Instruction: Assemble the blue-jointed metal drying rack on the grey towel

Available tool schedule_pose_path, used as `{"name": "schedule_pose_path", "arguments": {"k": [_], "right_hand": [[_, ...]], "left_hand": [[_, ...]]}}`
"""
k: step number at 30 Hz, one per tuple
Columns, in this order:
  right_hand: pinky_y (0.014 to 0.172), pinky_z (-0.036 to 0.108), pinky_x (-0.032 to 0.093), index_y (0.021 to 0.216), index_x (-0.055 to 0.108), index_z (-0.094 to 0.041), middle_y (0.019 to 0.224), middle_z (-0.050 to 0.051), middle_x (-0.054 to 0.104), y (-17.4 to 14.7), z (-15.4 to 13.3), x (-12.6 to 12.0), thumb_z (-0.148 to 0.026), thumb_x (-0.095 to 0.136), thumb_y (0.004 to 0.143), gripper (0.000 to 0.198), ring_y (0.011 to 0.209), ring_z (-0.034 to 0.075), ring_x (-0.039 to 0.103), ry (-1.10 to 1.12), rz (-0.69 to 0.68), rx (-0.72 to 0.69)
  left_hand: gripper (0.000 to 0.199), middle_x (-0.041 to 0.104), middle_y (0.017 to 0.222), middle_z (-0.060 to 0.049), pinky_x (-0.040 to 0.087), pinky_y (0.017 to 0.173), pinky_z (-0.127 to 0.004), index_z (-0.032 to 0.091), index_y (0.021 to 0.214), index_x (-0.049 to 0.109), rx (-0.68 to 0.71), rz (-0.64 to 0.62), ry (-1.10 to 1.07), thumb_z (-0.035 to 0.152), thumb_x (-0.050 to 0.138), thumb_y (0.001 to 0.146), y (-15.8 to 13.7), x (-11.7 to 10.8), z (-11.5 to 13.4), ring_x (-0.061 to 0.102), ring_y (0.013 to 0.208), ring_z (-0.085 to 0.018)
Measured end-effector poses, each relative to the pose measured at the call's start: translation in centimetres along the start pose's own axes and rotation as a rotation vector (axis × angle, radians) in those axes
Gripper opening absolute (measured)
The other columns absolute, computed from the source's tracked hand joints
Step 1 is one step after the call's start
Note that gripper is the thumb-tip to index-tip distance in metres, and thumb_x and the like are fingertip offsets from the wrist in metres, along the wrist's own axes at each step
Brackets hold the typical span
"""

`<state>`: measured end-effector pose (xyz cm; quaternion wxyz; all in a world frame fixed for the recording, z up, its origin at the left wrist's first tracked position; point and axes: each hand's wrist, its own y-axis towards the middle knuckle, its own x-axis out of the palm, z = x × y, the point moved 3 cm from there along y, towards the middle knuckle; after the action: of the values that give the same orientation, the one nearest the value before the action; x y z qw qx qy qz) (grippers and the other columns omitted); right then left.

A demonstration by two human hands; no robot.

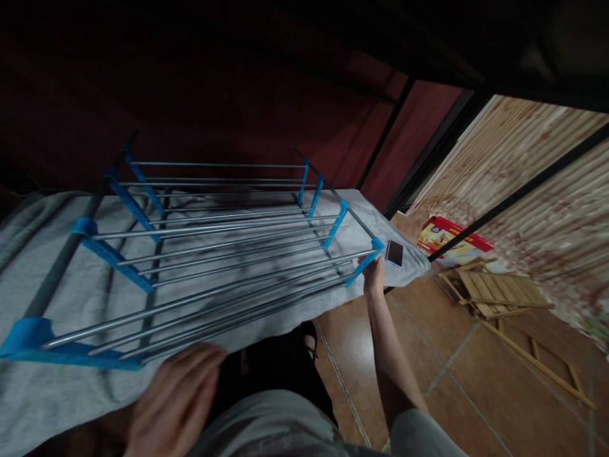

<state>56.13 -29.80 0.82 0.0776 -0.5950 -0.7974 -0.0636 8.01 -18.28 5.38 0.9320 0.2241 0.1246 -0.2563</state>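
Note:
A rack of thin grey metal tubes [228, 251] and blue plastic brackets lies across a grey cloth [266, 298]. Its tubes run from side to side, with a blue bracket [71, 355] at the near left corner and another [364, 261] at the near right. My right hand [373, 278] is closed around that near right end, its fingertips partly hidden behind the bracket and tubes. Lower left, my left hand [176, 397] hovers by the nearest tubes, slightly blurred, fingers stretched out and nothing visible in them. Whether it touches the rack I cannot tell.
A phone [394, 253] lies on the cloth just right of the rack. Beyond the cloth's right end, a red and yellow box [457, 241] and a folded wooden piece [504, 295] rest on the tiled floor [428, 343]. Dark metal posts [518, 197] frame the area.

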Motion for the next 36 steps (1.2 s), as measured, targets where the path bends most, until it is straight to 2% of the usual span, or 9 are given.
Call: {"name": "schedule_pose_path", "arguments": {"k": [3,5,8,11,14,17,20,27,36], "right_hand": [[0.089,0.04,0.054,0.1,0.061,-0.018,0.095,0.009,0.073,-0.5,1.3,0.3,-0.076,0.038,0.085,0.064,0.093,0.022,0.07,0.01,-0.021,-0.01],[0.091,0.04,0.054,0.101,0.063,-0.017,0.098,0.009,0.074,-0.7,1.8,0.4,-0.075,0.04,0.086,0.065,0.096,0.022,0.07,0.025,-0.029,-0.014],[0.093,0.039,0.053,0.098,0.068,-0.017,0.098,0.008,0.075,-0.6,2.4,0.3,-0.073,0.046,0.086,0.061,0.097,0.022,0.07,0.068,-0.043,0.013],[0.094,0.038,0.052,0.097,0.07,-0.018,0.094,0.006,0.075,-0.2,3.1,0.3,-0.072,0.048,0.087,0.06,0.095,0.021,0.07,0.122,-0.031,0.043],[0.091,0.036,0.052,0.097,0.07,-0.018,0.091,0.005,0.075,0.2,3.6,0.5,-0.074,0.043,0.089,0.063,0.09,0.02,0.069,0.115,-0.045,0.047],[0.084,0.033,0.051,0.095,0.071,-0.018,0.089,0.005,0.074,0.3,3.8,0.5,-0.074,0.04,0.09,0.064,0.085,0.018,0.068,0.09,-0.057,0.02],[0.076,0.031,0.05,0.093,0.072,-0.018,0.081,0.003,0.072,0.2,3.8,0.5,-0.075,0.036,0.091,0.067,0.078,0.017,0.065,0.036,-0.054,-0.003],[0.071,0.031,0.047,0.073,0.067,-0.019,0.064,0.003,0.065,-0.7,3.4,0.4,-0.076,0.028,0.093,0.072,0.064,0.017,0.058,-0.136,0.039,0.004],[0.067,0.032,0.047,0.069,0.063,-0.021,0.062,0.001,0.063,-1.2,2.9,0.8,-0.075,0.024,0.094,0.072,0.062,0.017,0.057,-0.182,0.07,0.002]], "left_hand": [[0.039,0.07,0.127,0.002,0.046,0.109,-0.053,0.041,0.123,0.069,0.192,-0.194,0.168,0.032,0.065,0.086,3.8,7.3,1.2,0.063,0.118,-0.034],[0.033,0.068,0.13,-0.007,0.044,0.109,-0.054,0.03,0.121,0.071,0.213,-0.205,0.198,0.031,0.059,0.091,7.4,11.9,1.6,0.06,0.121,-0.035],[0.038,0.063,0.136,-0.014,0.041,0.111,-0.052,0.019,0.131,0.062,0.204,-0.363,0.379,0.024,0.049,0.096,12.1,18.3,2.1,0.057,0.126,-0.032],[0.04,0.066,0.128,-0.018,0.047,0.103,-0.045,0.012,0.134,0.056,0.193,-0.533,0.57,0.022,0.046,0.097,14.9,23.1,2.4,0.063,0.117,-0.029],[0.036,0.072,0.116,-0.017,0.051,0.093,-0.039,0.012,0.13,0.058,0.181,-0.64,0.659,0.02,0.045,0.097,16.3,25.9,2.5,0.068,0.106,-0.028],[0.036,0.075,0.107,-0.014,0.052,0.083,-0.036,0.015,0.127,0.06,0.144,-0.679,0.681,0.015,0.039,0.098,17.0,27.0,2.5,0.071,0.098,-0.027],[0.033,0.075,0.105,-0.012,0.051,0.08,-0.034,0.018,0.119,0.064,0.136,-0.677,0.654,0.022,0.038,0.101,17.2,26.9,3.3,0.071,0.097,-0.027],[0.033,0.071,0.117,-0.008,0.048,0.089,-0.031,0.023,0.126,0.062,0.154,-0.61,0.553,0.029,0.04,0.102,17.3,25.3,6.2,0.065,0.11,-0.025],[0.037,0.074,0.114,-0.007,0.05,0.088,-0.033,0.026,0.13,0.063,0.128,-0.622,0.507,0.023,0.04,0.101,16.9,25.2,5.7,0.068,0.104,-0.024]]}}
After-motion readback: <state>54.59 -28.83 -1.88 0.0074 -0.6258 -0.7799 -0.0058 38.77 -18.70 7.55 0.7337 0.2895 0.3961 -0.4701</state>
